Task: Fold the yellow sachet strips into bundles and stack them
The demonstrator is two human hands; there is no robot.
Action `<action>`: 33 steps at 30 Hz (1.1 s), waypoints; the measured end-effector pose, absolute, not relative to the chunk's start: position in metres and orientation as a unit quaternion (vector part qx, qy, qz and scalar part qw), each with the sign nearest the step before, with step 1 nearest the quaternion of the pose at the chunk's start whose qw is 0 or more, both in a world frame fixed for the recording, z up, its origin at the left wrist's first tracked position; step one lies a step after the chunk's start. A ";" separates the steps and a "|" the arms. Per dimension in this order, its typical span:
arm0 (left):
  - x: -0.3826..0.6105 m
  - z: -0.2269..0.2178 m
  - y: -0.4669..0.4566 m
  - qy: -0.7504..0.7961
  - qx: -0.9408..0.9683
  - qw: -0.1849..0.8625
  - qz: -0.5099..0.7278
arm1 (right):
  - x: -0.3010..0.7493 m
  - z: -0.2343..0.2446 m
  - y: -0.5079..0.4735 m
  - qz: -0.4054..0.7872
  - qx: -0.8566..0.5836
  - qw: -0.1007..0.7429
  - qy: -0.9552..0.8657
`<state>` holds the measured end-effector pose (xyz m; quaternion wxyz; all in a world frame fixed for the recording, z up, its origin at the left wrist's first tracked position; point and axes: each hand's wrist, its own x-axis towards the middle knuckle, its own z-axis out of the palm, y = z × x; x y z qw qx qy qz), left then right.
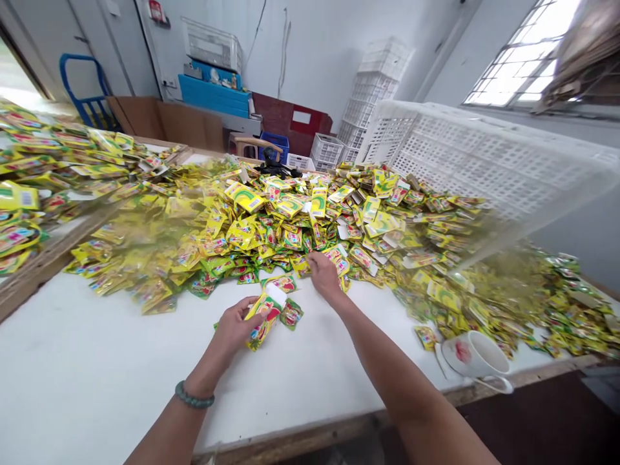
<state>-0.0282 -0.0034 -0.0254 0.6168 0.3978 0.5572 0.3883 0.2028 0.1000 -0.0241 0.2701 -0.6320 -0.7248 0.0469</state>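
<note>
A large heap of small yellow and green sachets [300, 219] covers the far half of the white table [97, 361]. My left hand [236, 330] is closed round a small stack of these sachets [264, 315], held just above the table near the heap's front edge. My right hand [323, 276] reaches into the front of the heap, palm down. Its fingers rest among the sachets, and whether they grip one is hidden. A few loose sachets [289, 314] lie beside the stack.
A white plastic crate [484, 161] lies tilted on the heap at right. A white cup [477, 355] lies on its side near the table's front right edge. More sachets [43, 174] pile on a table at left. Stacked white crates [372, 90] and blue bins [213, 93] stand behind.
</note>
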 end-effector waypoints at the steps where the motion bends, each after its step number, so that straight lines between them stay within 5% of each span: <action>1: -0.030 -0.026 -0.003 0.563 0.396 0.610 0.393 | 0.207 -0.024 0.094 0.063 -0.641 0.284 -0.710; 7: -0.031 -0.021 -0.006 0.534 0.425 0.635 0.361 | 0.211 -0.027 0.038 0.323 -0.606 0.391 -0.613; 18: -0.026 -0.018 -0.017 0.448 0.450 0.714 0.295 | 0.189 0.005 0.014 0.317 -0.447 0.244 -0.800; 25: -0.028 -0.014 -0.013 0.468 0.348 0.745 0.324 | 0.184 -0.007 0.011 0.469 -0.481 0.394 -0.627; 28: -0.037 -0.011 -0.009 0.498 0.313 0.719 0.370 | 0.189 -0.017 0.018 0.402 -0.561 0.419 -0.590; 33: -0.045 -0.008 -0.006 0.530 0.331 0.657 0.421 | 0.174 -0.043 0.016 0.213 -0.668 0.253 -0.666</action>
